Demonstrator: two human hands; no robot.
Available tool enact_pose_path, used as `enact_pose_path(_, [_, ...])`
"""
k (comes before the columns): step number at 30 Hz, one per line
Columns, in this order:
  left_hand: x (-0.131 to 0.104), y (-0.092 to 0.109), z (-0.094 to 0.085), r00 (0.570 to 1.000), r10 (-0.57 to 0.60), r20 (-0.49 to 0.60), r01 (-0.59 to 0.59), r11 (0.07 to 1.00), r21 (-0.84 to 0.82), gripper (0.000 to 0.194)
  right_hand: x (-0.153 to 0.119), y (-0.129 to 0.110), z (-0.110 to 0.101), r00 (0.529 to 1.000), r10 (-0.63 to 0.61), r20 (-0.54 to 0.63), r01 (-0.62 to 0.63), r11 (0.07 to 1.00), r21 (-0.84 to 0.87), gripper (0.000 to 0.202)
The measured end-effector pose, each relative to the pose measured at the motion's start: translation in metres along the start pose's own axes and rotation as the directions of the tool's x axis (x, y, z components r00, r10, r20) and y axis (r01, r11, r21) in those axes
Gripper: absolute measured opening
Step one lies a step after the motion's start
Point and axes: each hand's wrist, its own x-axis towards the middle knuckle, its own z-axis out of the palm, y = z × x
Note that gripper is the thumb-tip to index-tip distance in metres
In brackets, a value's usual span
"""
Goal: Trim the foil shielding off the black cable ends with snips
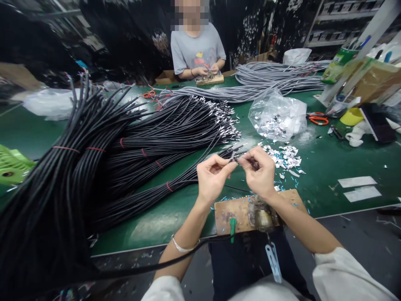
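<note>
My left hand [213, 177] and my right hand [258, 171] meet over the green table, each with thumb and index finger pinched. Between the fingertips is the thin end of a black cable [233, 157]; its fine detail is too small to tell. Left of my hands lie bundles of black cables [140, 196] tied with red bands, and a pile [194, 121] with bare silvery ends. Below my hands a wooden board [225, 213] carries a worn metal fixture [263, 216]. Beside my right hand are white and blue scraps [286, 158].
Across the table a person [198, 50] in a grey shirt works at a small wooden block. Grey cables [269, 77], a clear plastic bag [278, 117], orange-handled scissors [318, 118], a phone [378, 122] and two white strips stand or lie ahead and right. A green fan [12, 167] is at left.
</note>
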Motion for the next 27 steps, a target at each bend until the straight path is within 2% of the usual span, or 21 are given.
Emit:
enact_pose_path(2, [0.000,0.001,-0.005,0.998,-0.036,0.048,0.037,0.999,-0.022,0.024,0.003,-0.002,-0.003,0.998,-0.017,0.062,0.017,1.000,0.009,0.014])
enact_pose_path(5, [0.001,0.004,-0.012,0.986,-0.093,0.140,0.090,0.995,0.031,0.028,0.009,-0.004,-0.008,0.990,-0.026,0.141,0.014,0.996,0.086,0.011])
enact_pose_path(8, [0.002,0.008,-0.014,0.976,-0.100,0.195,0.083,0.992,0.094,0.034,0.010,-0.005,-0.011,0.985,-0.090,0.149,0.074,0.992,0.106,0.013])
enact_pose_path(13, [0.003,0.012,-0.014,0.941,-0.155,0.301,0.135,0.987,0.086,0.041,0.005,-0.004,-0.012,0.966,-0.232,0.115,0.233,0.972,-0.003,0.015])
enact_pose_path(15, [0.004,0.012,-0.013,0.919,-0.190,0.345,0.179,0.982,0.063,0.040,0.003,-0.003,-0.010,0.975,-0.196,0.109,0.199,0.980,-0.014,0.013])
enact_pose_path(16, [0.004,0.011,-0.012,0.913,-0.199,0.356,0.193,0.980,0.053,0.039,0.003,-0.003,-0.009,0.985,-0.135,0.110,0.134,0.991,0.011,0.011])
enact_pose_path(18, [0.004,0.007,-0.009,0.916,-0.196,0.349,0.201,0.979,0.023,0.034,0.004,-0.001,-0.005,0.991,0.033,0.128,-0.046,0.994,0.103,0.010])
enact_pose_path(20, [0.002,0.002,-0.005,0.934,-0.175,0.313,0.191,0.981,-0.022,0.031,0.005,0.000,-0.001,0.974,0.173,0.146,-0.200,0.958,0.205,0.013])
enact_pose_path(22, [0.000,-0.003,0.000,0.957,-0.137,0.255,0.160,0.984,-0.074,0.030,0.005,0.001,0.002,0.966,0.229,0.121,-0.252,0.937,0.242,0.013])
enact_pose_path(24, [-0.002,-0.007,0.002,0.978,-0.099,0.186,0.118,0.989,-0.091,0.030,0.001,0.001,0.003,0.984,0.179,0.024,-0.180,0.969,0.168,0.011])
enact_pose_path(26, [-0.003,-0.007,0.004,0.994,-0.049,0.099,0.053,0.998,-0.037,0.029,-0.004,0.000,0.002,0.997,-0.009,-0.077,0.009,1.000,0.000,0.007])
enact_pose_path(27, [-0.004,-0.006,0.003,0.999,-0.003,0.054,0.001,0.999,0.036,0.028,-0.006,0.000,0.001,0.988,-0.124,-0.089,0.116,0.989,-0.090,0.006])
